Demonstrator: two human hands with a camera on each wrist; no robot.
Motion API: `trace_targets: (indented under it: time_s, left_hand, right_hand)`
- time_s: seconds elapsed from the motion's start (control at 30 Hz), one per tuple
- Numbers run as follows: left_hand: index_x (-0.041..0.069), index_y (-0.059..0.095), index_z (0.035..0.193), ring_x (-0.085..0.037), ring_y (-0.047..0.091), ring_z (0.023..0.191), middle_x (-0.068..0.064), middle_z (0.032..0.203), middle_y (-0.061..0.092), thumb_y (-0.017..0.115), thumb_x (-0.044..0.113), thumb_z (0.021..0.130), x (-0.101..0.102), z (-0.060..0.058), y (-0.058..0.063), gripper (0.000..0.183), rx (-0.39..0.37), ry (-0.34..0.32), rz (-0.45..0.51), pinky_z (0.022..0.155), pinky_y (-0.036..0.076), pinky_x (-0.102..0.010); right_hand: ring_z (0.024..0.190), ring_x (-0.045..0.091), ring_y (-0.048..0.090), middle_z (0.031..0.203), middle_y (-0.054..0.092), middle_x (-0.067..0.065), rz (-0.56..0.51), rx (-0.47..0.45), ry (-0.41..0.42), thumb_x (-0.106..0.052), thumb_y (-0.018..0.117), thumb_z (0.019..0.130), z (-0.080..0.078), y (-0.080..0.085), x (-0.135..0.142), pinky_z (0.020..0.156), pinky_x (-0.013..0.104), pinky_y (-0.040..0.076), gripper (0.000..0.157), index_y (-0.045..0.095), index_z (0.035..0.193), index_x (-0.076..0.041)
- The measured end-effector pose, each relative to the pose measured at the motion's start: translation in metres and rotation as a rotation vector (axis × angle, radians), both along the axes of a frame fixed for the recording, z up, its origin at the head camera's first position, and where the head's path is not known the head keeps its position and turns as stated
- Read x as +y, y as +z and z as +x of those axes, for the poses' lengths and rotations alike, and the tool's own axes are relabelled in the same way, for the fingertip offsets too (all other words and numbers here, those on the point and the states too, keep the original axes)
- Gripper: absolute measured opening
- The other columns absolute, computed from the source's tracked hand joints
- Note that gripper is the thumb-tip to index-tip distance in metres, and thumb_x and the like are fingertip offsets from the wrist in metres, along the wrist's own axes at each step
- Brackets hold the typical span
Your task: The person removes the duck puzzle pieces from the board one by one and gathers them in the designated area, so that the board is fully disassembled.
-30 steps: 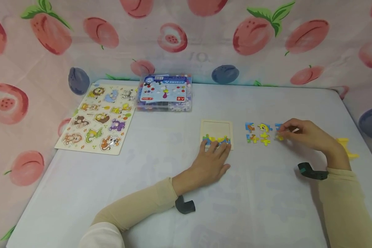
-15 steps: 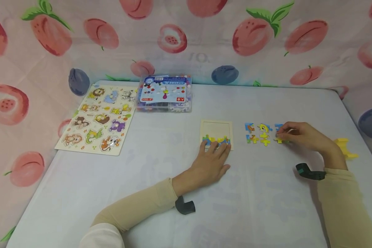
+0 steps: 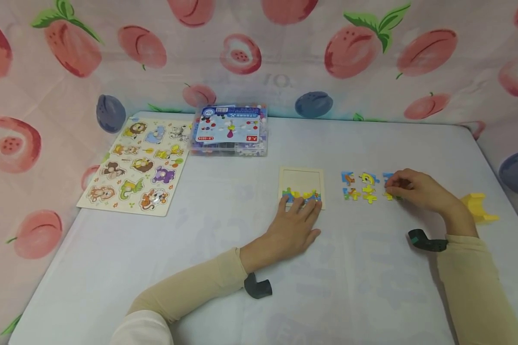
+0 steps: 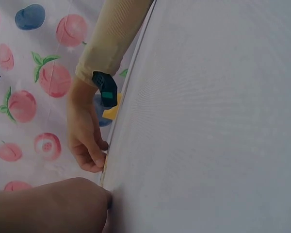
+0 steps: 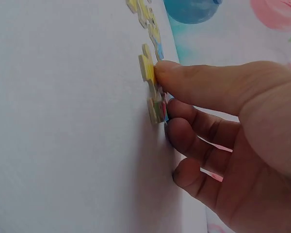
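The left hand [image 3: 291, 230] lies spread, its fingertips resting on the lower edge of a small square wooden puzzle tray [image 3: 302, 179]. Blue and yellow pieces [image 3: 313, 194] fill the bottom of that tray. To its right, several loose puzzle pieces [image 3: 369, 178] lie in two rows. Over the right end of the rows, the right hand [image 3: 423, 190] pinches a yellow and green puzzle piece [image 5: 149, 70] low at the table, thumb on one side and curled fingers on the other. The fingers partly hide this piece in the head view.
An animal peg puzzle board [image 3: 134, 165] lies at the left. Beside it stands a clear plastic box [image 3: 229, 129] with a blue label. Past the right wrist is a yellow plastic piece [image 3: 479, 208]. Fruit-patterned cloth [image 3: 276, 57] rises behind the white table [image 3: 349, 287].
The right hand has shifted slightly left and lower over the right end of the loose pieces. The left hand stays on the tray.
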State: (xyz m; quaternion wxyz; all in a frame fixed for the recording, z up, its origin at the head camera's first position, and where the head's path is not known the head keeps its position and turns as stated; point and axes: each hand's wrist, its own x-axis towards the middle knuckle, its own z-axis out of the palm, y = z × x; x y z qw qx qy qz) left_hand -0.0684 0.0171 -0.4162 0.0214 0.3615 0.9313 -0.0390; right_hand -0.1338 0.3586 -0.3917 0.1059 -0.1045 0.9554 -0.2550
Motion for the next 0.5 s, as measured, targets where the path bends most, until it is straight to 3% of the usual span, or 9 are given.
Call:
trace_targets:
  time_s: [0.33, 0.5]
  left_hand:
    - [0.018, 0.023, 0.151, -0.020, 0.032, 0.136, 0.004, 0.151, 0.031, 0.028, 0.048, 0.100, 0.003, 0.006, 0.003, 0.060, 0.051, 0.018, -0.048, 0.111, 0.026, -0.049]
    - [0.017, 0.026, 0.150, -0.020, 0.034, 0.134, 0.002, 0.150, 0.033, 0.031, 0.047, 0.099, 0.004, 0.009, 0.004, 0.060, 0.077, 0.018, -0.048, 0.110, 0.029, -0.049]
  right_hand:
    - [0.080, 0.010, 0.048, 0.091, 0.059, 0.005, -0.015, 0.050, 0.023, -0.024, 0.061, 0.092, 0.000, 0.009, -0.023, 0.068, 0.018, 0.041, 0.018, 0.061, 0.101, -0.008]
    - [0.083, 0.006, 0.048, 0.094, 0.061, 0.003, -0.076, 0.109, 0.113, -0.019, 0.060, 0.093, -0.003, 0.011, -0.051, 0.070, 0.017, 0.041, 0.014, 0.062, 0.103, -0.009]
